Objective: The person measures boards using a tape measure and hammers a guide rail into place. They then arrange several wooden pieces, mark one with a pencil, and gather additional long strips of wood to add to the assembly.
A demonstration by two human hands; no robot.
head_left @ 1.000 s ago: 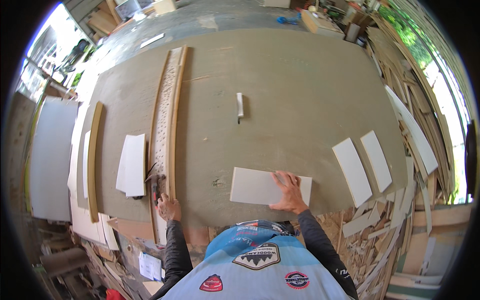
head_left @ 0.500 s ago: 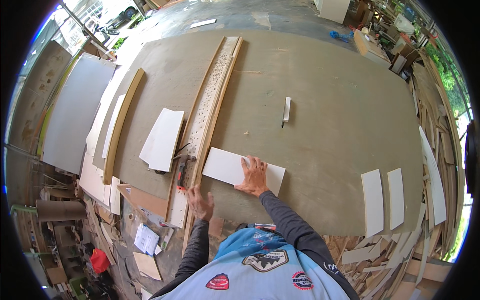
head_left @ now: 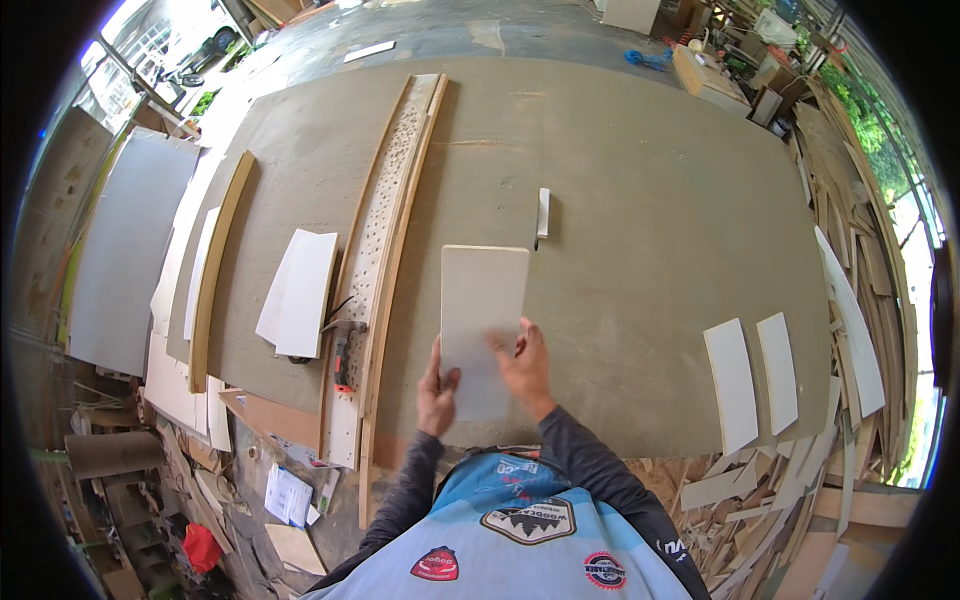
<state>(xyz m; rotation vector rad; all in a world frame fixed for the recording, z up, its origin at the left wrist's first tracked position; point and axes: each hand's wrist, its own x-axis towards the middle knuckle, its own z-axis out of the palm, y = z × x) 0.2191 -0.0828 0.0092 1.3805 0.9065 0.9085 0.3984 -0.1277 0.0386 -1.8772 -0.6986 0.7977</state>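
Observation:
A white rectangular board (head_left: 485,295) is held up in front of me, its long side pointing away and its far end lifted over the big table. My left hand (head_left: 437,395) grips its left edge, fingers closed with the thumb on the face. On the right edge my right hand (head_left: 527,372) is closed too, its fingers partly smeared by motion. To the left, a claw hammer (head_left: 343,358) with a red and black handle rests on a long wooden guide (head_left: 385,200) whose pale middle strip is full of small holes.
Left of the guide lie stacked white boards (head_left: 308,290) and a yellowish long bar (head_left: 220,270). A small white strip (head_left: 543,212) sits mid-table. Two white pieces (head_left: 732,385) lie at the right, near piled wood offcuts (head_left: 870,250). Papers (head_left: 288,495) lie on the floor.
The white board has come up off the table, turned lengthwise and moved toward me. My left hand has left the guide's side and taken hold of the board's left edge.

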